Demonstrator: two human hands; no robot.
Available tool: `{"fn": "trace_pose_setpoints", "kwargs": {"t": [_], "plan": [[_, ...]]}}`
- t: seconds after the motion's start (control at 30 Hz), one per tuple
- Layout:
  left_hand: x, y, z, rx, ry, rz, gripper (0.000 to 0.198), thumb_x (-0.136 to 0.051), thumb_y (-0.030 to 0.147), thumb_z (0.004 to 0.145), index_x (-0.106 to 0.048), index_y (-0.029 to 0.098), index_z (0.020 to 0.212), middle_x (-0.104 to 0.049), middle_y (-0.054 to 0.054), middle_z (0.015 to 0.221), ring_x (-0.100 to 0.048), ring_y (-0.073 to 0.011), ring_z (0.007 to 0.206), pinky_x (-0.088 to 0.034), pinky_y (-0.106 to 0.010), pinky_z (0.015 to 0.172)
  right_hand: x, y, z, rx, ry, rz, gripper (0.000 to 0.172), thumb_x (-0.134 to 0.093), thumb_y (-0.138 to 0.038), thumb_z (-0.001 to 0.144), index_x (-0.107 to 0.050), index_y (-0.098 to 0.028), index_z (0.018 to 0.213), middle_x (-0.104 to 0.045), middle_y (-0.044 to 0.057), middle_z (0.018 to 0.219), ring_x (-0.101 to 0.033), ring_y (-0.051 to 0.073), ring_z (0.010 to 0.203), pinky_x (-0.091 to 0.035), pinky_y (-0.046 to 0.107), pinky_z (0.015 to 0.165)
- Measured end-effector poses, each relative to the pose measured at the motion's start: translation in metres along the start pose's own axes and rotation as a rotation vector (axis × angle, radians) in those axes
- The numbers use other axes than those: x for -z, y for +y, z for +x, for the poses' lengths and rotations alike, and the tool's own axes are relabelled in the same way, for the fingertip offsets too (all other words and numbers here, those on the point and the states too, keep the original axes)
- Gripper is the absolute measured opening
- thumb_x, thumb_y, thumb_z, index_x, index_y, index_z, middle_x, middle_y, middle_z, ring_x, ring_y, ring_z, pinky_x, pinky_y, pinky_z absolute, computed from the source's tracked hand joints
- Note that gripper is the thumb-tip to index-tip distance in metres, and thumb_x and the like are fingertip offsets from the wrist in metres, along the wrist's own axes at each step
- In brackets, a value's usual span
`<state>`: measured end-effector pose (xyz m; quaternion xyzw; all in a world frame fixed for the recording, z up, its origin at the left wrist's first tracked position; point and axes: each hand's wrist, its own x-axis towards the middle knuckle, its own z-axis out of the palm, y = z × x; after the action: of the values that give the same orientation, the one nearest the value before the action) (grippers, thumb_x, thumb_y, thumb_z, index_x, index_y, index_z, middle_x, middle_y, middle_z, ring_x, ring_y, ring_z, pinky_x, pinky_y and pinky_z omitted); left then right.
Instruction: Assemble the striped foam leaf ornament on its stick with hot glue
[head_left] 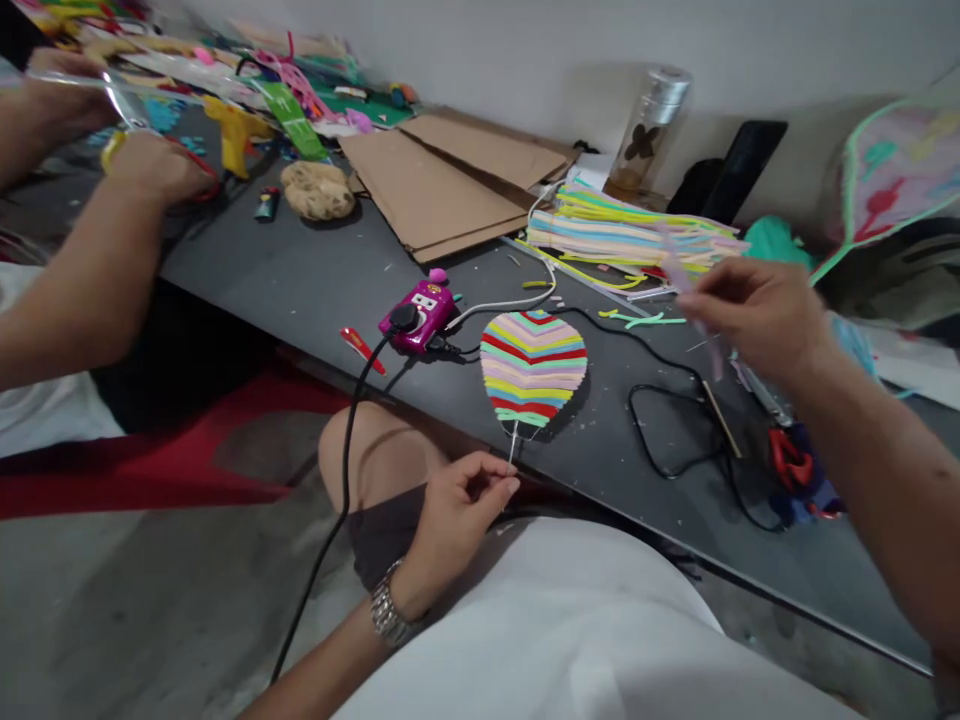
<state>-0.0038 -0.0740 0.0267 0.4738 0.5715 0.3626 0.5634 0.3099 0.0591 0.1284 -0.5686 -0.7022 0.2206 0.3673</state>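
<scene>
In front of me I see a long dark worktop [315, 270] that runs from upper left to lower right, with scraps and craft things on it. At its far side lie flat cardboard sheets [442, 180]. To the right of them is a pile of coloured foam strips [622, 235], and a clear bottle [649, 125] stands behind it near the wall. Near the front edge lies a balloon-shaped piece [532, 365] covered with stripes of many colours. It rests flat on the worktop, just right of a purple power socket [416, 315] whose black cable [341, 470] hangs down over the edge. My left hand [457, 510] is below this edge, beside my knee. Its fingers [504, 487] are closed in a pinch on the thin stick [512, 455] that comes out of the bottom tip of the striped piece. My right hand [757, 315] is raised above the worktop at the right, well apart from the piece. Its fingers are pinched on a pale strip [686, 285], which is blurred. At the far left, another person's hands [154, 165] are busy over the worktop.
</scene>
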Motion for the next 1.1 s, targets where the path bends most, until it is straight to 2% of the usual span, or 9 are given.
{"fn": "trace_pose_setpoints", "kwargs": {"t": [0.03,0.17,0.23,0.3,0.47,0.6,0.73,0.9,1.1], "plan": [[-0.002,0.000,-0.001,0.016,-0.005,-0.019,0.026,-0.076,0.040,0.075,-0.074,0.015,0.082,-0.066,-0.001,0.065,-0.054,-0.0109,0.058,-0.041,-0.020,0.054,-0.006,-0.013,-0.008,0.000,-0.045,-0.010,0.022,-0.079,-0.035,0.083,-0.071,-0.016,0.075,-0.062,-0.002,0.061,-0.047,0.008,0.054,-0.038,0.026,0.054],[-0.008,-0.004,-0.008,0.077,-0.042,-0.076,0.029,-0.078,0.041,0.072,-0.073,0.014,0.080,-0.064,0.000,0.064,-0.051,-0.0096,0.056,-0.039,-0.020,0.053,-0.056,-0.052,-0.048,0.069,-0.267,-0.074,0.009,-0.068,-0.019,0.088,-0.073,-0.018,0.080,-0.070,0.000,0.070,-0.058,0.013,0.064,-0.041,0.026,0.061],[-0.010,-0.006,-0.012,0.106,-0.079,-0.107,0.030,-0.079,0.041,0.071,-0.073,0.013,0.081,-0.063,0.000,0.064,-0.050,-0.0093,0.056,-0.039,-0.020,0.053,-0.079,-0.059,-0.064,0.123,-0.311,-0.107,0.011,-0.066,-0.011,0.085,-0.072,-0.019,0.081,-0.073,0.002,0.078,-0.063,0.016,0.074,-0.044,0.027,0.069],[-0.012,-0.006,-0.015,0.124,-0.114,-0.133,0.032,-0.079,0.042,0.071,-0.072,0.013,0.083,-0.063,0.000,0.064,-0.050,-0.0094,0.057,-0.039,-0.020,0.054,-0.092,-0.060,-0.074,0.135,-0.357,-0.127,0.013,-0.064,-0.008,0.084,-0.072,-0.019,0.083,-0.075,0.003,0.082,-0.065,0.018,0.080,-0.045,0.028,0.073],[-0.011,-0.004,-0.018,0.104,-0.196,-0.128,0.031,-0.079,0.042,0.073,-0.072,0.013,0.083,-0.066,-0.001,0.069,-0.054,-0.0108,0.061,-0.043,-0.021,0.058,-0.099,-0.055,-0.085,0.113,-0.421,-0.115,0.014,-0.064,-0.006,0.085,-0.070,-0.018,0.083,-0.074,0.004,0.082,-0.065,0.017,0.080,-0.044,0.028,0.074],[-0.002,-0.009,-0.015,0.017,-0.239,-0.031,0.030,-0.070,0.043,0.086,-0.074,0.014,0.082,-0.069,-0.002,0.072,-0.056,-0.0121,0.063,-0.045,-0.022,0.060,-0.105,-0.052,-0.094,0.117,-0.422,-0.087,0.010,-0.066,-0.009,0.087,-0.069,-0.018,0.083,-0.074,0.005,0.085,-0.064,0.019,0.083,-0.044,0.029,0.077],[0.009,-0.012,-0.011,-0.062,-0.119,0.017,0.026,-0.069,0.039,0.089,-0.076,0.015,0.085,-0.074,-0.004,0.077,-0.063,-0.0148,0.070,-0.050,-0.023,0.065,-0.111,-0.052,-0.105,0.130,-0.395,-0.019,0.011,-0.065,-0.009,0.088,-0.067,-0.019,0.084,-0.071,0.003,0.083,-0.063,0.018,0.082,-0.044,0.030,0.077],[0.011,-0.005,-0.015,-0.116,0.066,-0.174,0.023,-0.080,0.035,0.083,-0.077,0.017,0.098,-0.079,-0.006,0.097,-0.071,-0.0173,0.084,-0.058,-0.025,0.074,-0.116,-0.064,-0.122,0.094,-0.382,0.131,0.011,-0.063,-0.011,0.092,-0.067,-0.021,0.086,-0.068,0.000,0.081,-0.060,0.015,0.079,-0.042,0.027,0.075],[0.002,-0.006,-0.017,-0.018,0.041,-0.416,0.021,-0.081,0.036,0.086,-0.077,0.017,0.095,-0.078,-0.004,0.089,-0.071,-0.0142,0.077,-0.059,-0.023,0.072,-0.119,-0.070,-0.131,-0.054,-0.420,0.279,0.008,-0.063,-0.015,0.091,-0.068,-0.020,0.088,-0.071,-0.001,0.080,-0.061,0.013,0.073,-0.042,0.024,0.068]]}}
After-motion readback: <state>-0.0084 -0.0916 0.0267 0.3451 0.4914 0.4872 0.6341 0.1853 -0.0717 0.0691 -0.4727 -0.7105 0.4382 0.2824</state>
